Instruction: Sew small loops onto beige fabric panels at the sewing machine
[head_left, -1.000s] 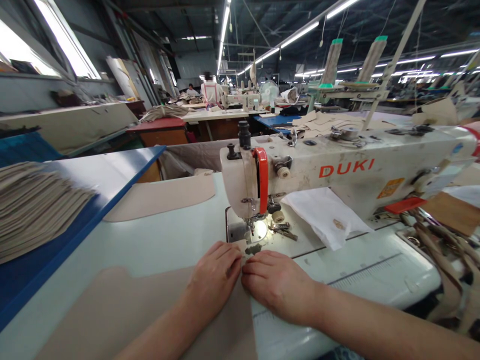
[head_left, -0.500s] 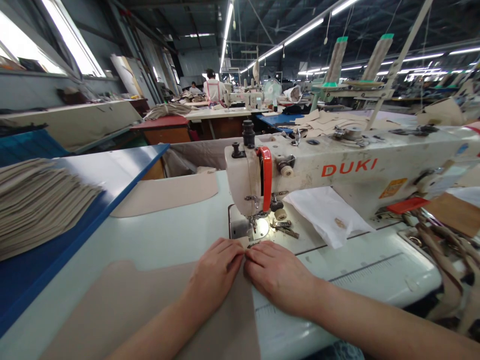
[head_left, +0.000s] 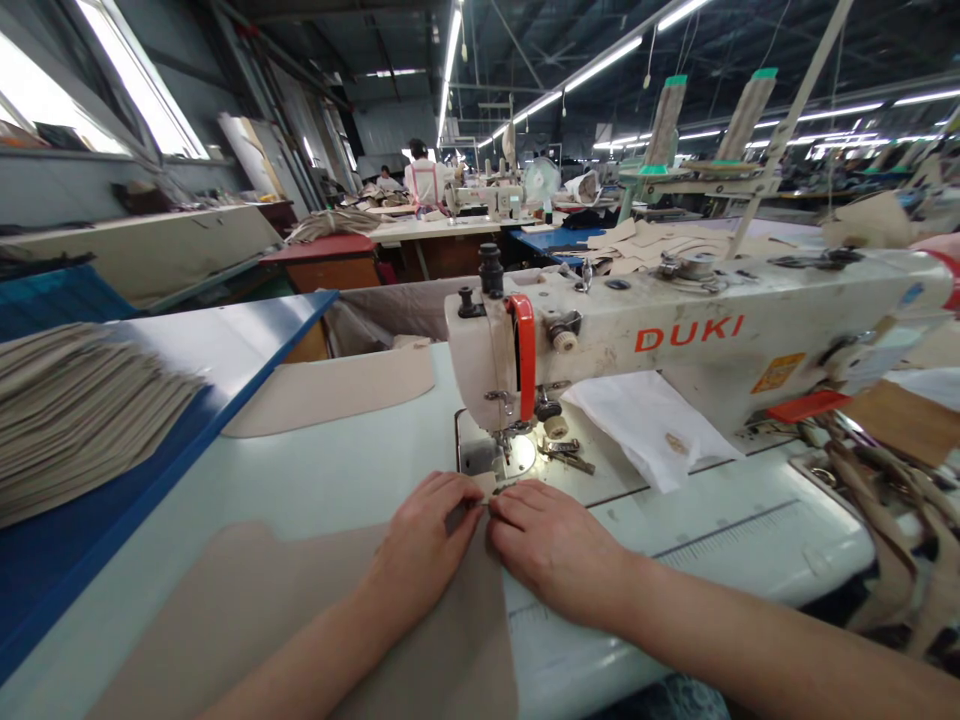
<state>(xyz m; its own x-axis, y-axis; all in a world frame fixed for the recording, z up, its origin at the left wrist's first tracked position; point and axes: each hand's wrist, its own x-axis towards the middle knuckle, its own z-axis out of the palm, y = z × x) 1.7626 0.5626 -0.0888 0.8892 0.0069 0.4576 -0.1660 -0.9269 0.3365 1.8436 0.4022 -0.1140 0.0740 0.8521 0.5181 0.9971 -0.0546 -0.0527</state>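
Observation:
My left hand (head_left: 425, 545) and my right hand (head_left: 551, 547) rest side by side on a beige fabric piece (head_left: 285, 610) on the sewing table. Their fingertips meet at the fabric's top edge, just in front of the presser foot (head_left: 502, 447) of the white DUKI sewing machine (head_left: 675, 340). The fingers of both hands are curled and pinch the fabric edge. The fabric spreads down and to the left under my left forearm.
A stack of beige cut pieces (head_left: 75, 420) lies on a blue shelf (head_left: 247, 340) at the left. Another beige piece (head_left: 330, 385) lies behind on the table. White cloth (head_left: 649, 425) sits under the machine arm. Straps (head_left: 885, 510) hang at the right. A person works far behind.
Both hands have slid the fabric edge slightly closer to the presser foot. The view shifted a little.

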